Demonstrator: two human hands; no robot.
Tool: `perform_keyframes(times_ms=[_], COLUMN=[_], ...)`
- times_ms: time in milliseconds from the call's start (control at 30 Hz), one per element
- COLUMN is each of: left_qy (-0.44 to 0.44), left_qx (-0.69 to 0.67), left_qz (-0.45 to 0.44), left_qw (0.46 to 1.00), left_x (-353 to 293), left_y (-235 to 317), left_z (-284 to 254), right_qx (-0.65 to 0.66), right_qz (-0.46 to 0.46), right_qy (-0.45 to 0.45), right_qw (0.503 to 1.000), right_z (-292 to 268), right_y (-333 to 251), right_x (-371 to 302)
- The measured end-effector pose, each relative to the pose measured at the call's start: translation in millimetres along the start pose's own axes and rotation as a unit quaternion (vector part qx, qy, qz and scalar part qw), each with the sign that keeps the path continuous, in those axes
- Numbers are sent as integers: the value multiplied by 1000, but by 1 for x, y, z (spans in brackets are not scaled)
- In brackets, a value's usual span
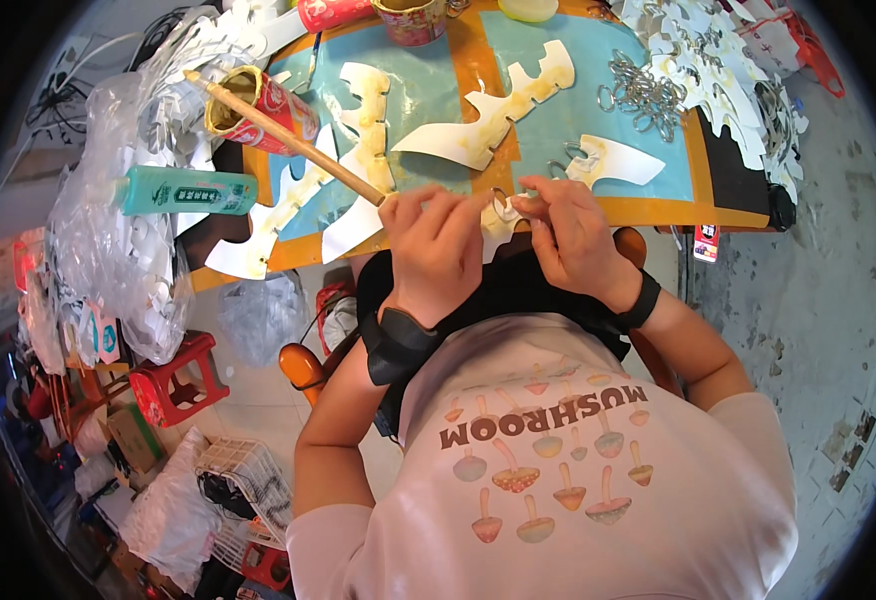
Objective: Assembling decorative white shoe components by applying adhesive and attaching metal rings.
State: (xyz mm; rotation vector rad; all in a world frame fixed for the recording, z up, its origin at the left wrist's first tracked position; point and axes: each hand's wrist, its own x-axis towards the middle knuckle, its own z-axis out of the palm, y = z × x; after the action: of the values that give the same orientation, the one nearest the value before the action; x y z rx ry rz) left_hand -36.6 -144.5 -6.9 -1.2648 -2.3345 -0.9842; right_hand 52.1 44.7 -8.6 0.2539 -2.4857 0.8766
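Observation:
My left hand (433, 245) is closed around a wooden stick (288, 137), whose pointed end reaches up and to the left past a red can. Its fingertips also meet a white cut-out piece (499, 224) at the table's near edge. A metal ring (501, 197) sits at the top of that piece, between the two hands. My right hand (580, 240) pinches the piece's right side beside the ring; the fingers partly hide the grip. Just beyond lies another white cut-out piece (623, 162) with metal rings along its left end.
More glue-stained white pieces (533, 95) lie on the blue mat (428, 75). A pile of metal rings (646, 95) lies far right, near stacked white pieces (703, 70). To the left are the red can (273, 110), a green bottle (188, 191) and a red stool (180, 380).

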Motion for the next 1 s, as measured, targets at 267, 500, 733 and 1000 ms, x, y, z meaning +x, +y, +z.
perform_keyframes(times_ms=[267,500,733,1000], left_qy=[-124,-73,-39,-13], left_qx=[-2,55,155,129], left_qz=[61,117,121,93], left_qw=[990,989,980,987], left_x=[26,15,-4,-3], left_y=[-4,-1,11,11], left_z=[-1,4,8,11], right_qx=[14,50,12,-29], right_qz=[25,18,17,-21], right_qy=[-17,-128,-167,-204], right_qw=[999,990,986,978], right_z=[-1,-13,-13,-17], right_y=[1,6,5,4], right_x=[7,28,27,35])
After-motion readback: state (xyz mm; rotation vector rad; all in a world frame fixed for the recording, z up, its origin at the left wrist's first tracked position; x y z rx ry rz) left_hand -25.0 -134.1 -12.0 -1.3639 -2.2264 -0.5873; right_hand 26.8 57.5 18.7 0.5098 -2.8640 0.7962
